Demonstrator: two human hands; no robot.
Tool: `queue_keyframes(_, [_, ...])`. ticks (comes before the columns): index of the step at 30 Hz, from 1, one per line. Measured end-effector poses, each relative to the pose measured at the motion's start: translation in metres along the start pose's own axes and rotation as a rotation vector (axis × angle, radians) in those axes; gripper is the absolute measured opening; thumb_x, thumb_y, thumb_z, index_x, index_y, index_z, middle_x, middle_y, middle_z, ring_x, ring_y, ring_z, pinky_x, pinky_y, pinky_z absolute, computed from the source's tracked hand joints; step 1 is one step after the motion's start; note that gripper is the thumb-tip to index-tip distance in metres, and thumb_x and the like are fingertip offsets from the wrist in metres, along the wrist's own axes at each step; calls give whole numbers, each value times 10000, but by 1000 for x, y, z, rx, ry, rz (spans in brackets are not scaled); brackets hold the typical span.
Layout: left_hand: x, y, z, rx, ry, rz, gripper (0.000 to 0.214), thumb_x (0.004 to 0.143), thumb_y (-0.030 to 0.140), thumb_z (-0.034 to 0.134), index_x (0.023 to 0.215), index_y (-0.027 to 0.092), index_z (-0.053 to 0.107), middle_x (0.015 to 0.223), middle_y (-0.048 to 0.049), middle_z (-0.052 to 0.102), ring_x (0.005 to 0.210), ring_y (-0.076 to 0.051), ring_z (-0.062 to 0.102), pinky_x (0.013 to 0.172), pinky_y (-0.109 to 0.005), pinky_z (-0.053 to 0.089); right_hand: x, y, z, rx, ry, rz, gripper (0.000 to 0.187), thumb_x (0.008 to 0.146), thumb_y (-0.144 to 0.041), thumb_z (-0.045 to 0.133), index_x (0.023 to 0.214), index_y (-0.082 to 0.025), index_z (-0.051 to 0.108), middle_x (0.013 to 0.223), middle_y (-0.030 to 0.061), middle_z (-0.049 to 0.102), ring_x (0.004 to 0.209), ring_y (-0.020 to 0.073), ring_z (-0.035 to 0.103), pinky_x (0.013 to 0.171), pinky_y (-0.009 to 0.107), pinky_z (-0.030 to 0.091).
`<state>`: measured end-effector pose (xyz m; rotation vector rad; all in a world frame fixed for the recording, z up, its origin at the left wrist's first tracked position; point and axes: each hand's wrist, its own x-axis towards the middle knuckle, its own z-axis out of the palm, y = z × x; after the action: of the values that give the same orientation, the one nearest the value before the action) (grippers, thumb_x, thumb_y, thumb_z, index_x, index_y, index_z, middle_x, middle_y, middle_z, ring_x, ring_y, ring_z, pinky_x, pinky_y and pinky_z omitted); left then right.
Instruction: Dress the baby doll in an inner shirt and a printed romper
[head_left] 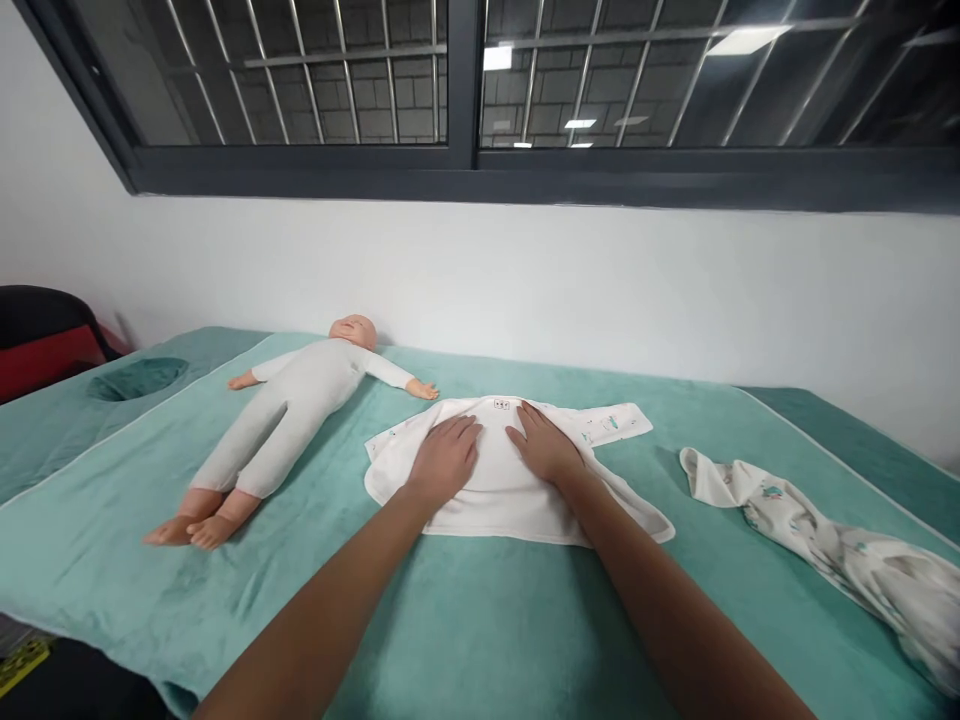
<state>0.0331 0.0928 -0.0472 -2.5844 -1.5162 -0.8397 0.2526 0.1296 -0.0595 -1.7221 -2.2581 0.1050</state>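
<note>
A small white baby shirt (499,500) lies spread on the green bed cover, its inner side facing up and a printed label near the neck. Its right sleeve, with a coloured print, stretches out to the side. My left hand (448,458) rests flat on the left half of the shirt, fingers extended. On the right half, near the neck, my right hand (546,445) lies flat with the fingers apart. Neither hand grips the cloth. Left of the shirt, a baby doll (300,400) in a white body lies on its back, arms outstretched.
A crumpled white printed baby garment (825,530) lies on the right of the green-covered bed (480,620). The cover has a round hollow (139,380) at far left. A black and red object (52,345) stands beyond it. Behind are a white wall and a barred window.
</note>
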Motion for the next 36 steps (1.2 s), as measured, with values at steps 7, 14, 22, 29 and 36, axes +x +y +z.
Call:
queue_keyframes(7, [-45,-76,-61,78,88,-590,358,883,359,468,1157,179,610,1191,-132,620,1131,-297,556,894,-405,478,-3,-8,-3,-19,30,-32,504,984,-344,293,1393,-109,474,1504,123,404,1417,227,309,1167,405,256])
queue_keyframes(14, [-34,-116,-71,-32,-51,-663,187,852,378,512,806,215,591,803,-29,679,756,-202,641,632,-279,458,-2,-9,-5,20,15,-157,477,984,-345,301,1402,-193,474,1494,72,428,1388,212,370,1155,423,300])
queue_keyframes(22, [-23,-106,-54,64,232,-526,276,901,185,398,1136,173,543,1232,-113,589,1190,-264,518,1001,-393,416,-1,-6,-5,23,28,-173,516,974,-389,328,1426,-165,435,1493,93,427,1385,232,367,1167,429,276])
queue_keyframes(29, [-51,-65,-37,99,48,-244,344,975,351,346,1145,219,615,1267,-59,646,1224,-227,548,1078,-418,377,-15,-32,-4,-45,-40,-257,611,985,-483,278,1438,-96,415,1534,156,335,1432,271,276,1166,465,237])
queue_keyframes(36, [-65,-49,-37,219,53,-311,404,989,357,308,1240,172,565,1321,-108,606,1291,-266,496,1059,-436,393,-42,-63,-7,-19,-107,-319,698,973,-556,250,1481,-85,333,1559,170,260,1463,263,184,1175,467,201])
